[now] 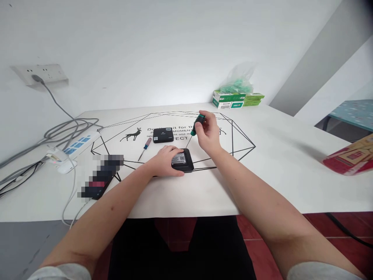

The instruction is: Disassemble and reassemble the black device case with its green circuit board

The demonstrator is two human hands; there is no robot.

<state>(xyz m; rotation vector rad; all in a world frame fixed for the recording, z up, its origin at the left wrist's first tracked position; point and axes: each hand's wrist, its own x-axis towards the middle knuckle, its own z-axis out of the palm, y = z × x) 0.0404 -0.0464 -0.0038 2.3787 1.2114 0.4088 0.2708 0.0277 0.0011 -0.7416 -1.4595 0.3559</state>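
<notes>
My left hand (166,161) grips the left side of a small black box (189,161) lying on the table, its labelled face up. A green-and-black screwdriver (198,124) is held by its handle in my right hand (209,132), tilted, with its shaft reaching down to the far edge of the box. Whether the tip sits in a screw is too small to tell. Behind the box lies a second flat black box (163,135). Left of my left hand rests another screwdriver (147,144) with a blue and reddish handle.
A phone (101,188), partly pixelated, lies near my left forearm. A power strip (78,144) with tangled grey cables (70,130) is at the left. Green-and-white cartons (229,99) and a plastic bag (239,79) stand by the wall. A red package (349,157) sits at the right.
</notes>
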